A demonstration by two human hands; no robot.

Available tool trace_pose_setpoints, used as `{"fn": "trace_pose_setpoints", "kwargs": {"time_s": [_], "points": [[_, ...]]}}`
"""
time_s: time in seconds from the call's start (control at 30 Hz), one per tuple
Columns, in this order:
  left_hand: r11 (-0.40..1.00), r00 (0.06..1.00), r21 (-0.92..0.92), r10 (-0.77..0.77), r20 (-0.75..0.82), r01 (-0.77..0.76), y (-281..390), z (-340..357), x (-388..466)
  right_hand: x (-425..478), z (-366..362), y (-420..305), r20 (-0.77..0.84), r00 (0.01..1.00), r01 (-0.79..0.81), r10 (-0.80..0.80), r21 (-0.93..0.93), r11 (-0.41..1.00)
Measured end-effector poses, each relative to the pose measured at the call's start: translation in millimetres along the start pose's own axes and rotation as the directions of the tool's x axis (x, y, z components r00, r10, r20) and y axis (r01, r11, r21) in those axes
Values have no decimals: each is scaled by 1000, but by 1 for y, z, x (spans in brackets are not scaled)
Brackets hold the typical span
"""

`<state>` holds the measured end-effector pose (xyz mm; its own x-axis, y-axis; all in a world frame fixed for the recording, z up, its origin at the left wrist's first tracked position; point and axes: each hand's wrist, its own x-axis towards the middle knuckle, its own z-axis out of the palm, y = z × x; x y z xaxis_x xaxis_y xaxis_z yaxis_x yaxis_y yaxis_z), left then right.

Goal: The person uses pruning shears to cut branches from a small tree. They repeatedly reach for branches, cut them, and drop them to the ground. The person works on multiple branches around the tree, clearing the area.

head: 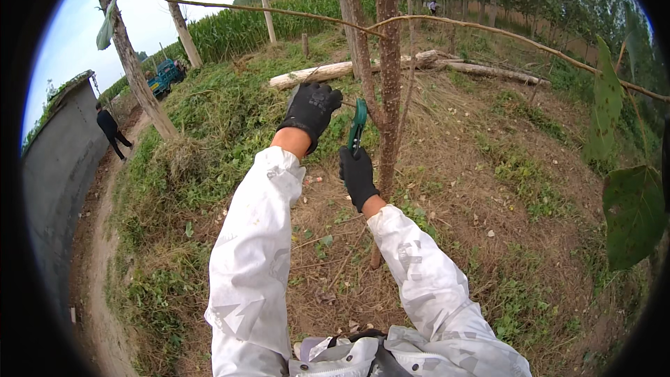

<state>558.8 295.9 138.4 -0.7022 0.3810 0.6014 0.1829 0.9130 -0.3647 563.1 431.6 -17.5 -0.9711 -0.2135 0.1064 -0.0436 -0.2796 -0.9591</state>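
My left hand [312, 110], in a black work glove, is closed around a thin side branch [348, 103]. Most of that branch is hidden by the glove. My right hand [359, 175], gloved in black too, grips a green-handled pruning tool [358, 124]. Its upper end lies right by the thin branch, close to the tree; whether the blades touch the wood cannot be made out. Just right of the tool stands a slender tree with speckled brown bark [389, 89], which forks into a second stem [361, 47] on its left.
Long bare branches [481, 26] arch across the view above my hands, and large leaves [634, 214] hang at right. Cut logs [314, 74] lie behind the tree. A person [109, 128] walks along a dirt path beside a grey wall [63, 162]; a blue vehicle [166, 76] stands beyond.
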Motion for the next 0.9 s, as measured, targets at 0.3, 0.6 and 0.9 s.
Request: {"fn": "trace_pose_setpoints", "kwargs": {"time_s": [0.3, 0.6, 0.9], "points": [[1000, 1000, 3, -15, 14, 15, 3, -1, 1, -4, 6, -3, -57, 998, 27, -30, -59, 998], [999, 1000, 44, 3, -27, -1, 2, 3, -1, -9, 8, -12, -90, 995, 33, -47, -143, 989], [999, 997, 34, 38, -60, -36, -1, 7, 0, -3, 7, -5, -149, 981, 76, -121, -277, 958]]}}
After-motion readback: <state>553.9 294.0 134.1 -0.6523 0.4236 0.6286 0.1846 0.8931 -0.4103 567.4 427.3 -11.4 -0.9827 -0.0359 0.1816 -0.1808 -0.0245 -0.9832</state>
